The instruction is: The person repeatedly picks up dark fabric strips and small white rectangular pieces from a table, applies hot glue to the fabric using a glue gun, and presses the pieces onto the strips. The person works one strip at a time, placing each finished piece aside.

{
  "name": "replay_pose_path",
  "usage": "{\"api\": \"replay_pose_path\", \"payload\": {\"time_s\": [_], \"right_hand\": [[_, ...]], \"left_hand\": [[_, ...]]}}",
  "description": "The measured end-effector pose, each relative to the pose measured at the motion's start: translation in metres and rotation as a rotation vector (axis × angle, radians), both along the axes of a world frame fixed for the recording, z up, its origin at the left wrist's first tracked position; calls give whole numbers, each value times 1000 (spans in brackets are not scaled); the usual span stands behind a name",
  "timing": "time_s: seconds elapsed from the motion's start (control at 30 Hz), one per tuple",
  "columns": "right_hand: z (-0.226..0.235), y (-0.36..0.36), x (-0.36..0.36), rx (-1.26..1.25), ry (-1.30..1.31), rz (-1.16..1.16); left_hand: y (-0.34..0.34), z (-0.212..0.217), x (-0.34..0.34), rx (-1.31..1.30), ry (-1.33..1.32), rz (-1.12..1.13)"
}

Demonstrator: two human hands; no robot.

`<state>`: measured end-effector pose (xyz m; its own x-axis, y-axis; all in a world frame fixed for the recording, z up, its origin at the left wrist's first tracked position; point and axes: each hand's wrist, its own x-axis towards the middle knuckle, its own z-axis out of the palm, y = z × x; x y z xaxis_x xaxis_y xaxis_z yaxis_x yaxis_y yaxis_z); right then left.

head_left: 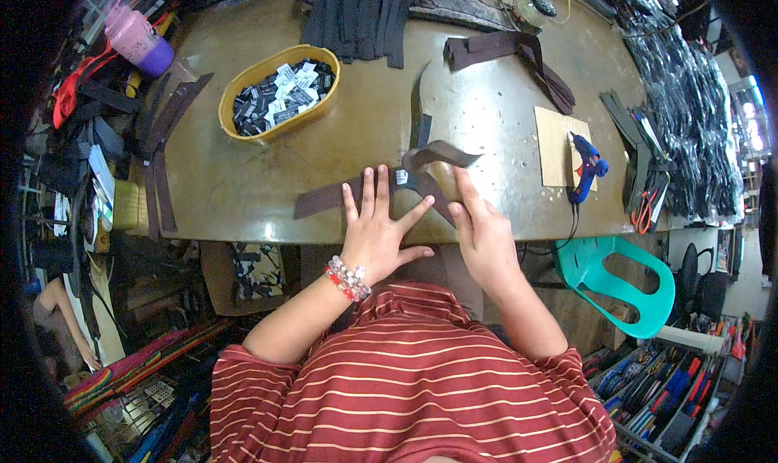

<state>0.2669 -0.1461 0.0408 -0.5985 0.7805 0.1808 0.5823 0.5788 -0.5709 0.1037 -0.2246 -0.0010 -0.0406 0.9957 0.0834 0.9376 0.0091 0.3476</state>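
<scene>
Flat on the table, a dark brown woven strap (324,200) lies with a small white label (401,177) near its right part. My left hand (375,224) rests on it with fingers spread. Just right of the label, strap pieces cross and a glossy brown loop (442,151) curls up. My right hand (489,236) is beside this crossing, index finger stretched toward the loop's end and thumb apart near the lower strap leg (438,201). Its other fingers are partly hidden. A thin black band (420,110) runs away from the crossing.
A yellow tub (229,98) of black and white labels stands back left. Brown straps (519,54) and black straps (356,17) lie at the back. On the right are a blue glue gun (585,171) on cardboard (553,147), orange-handled scissors (644,212) and a green stool (648,305).
</scene>
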Motion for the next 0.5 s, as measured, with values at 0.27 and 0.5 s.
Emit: {"api": "replay_pose_path", "payload": {"time_s": [0.27,0.5], "right_hand": [[-2,63,-4,-194,21,-206],[-62,141,58,634,-229,-476]], "left_hand": [[1,-12,5,287,-116,-179],[22,42,-62,520,-461,1]]}}
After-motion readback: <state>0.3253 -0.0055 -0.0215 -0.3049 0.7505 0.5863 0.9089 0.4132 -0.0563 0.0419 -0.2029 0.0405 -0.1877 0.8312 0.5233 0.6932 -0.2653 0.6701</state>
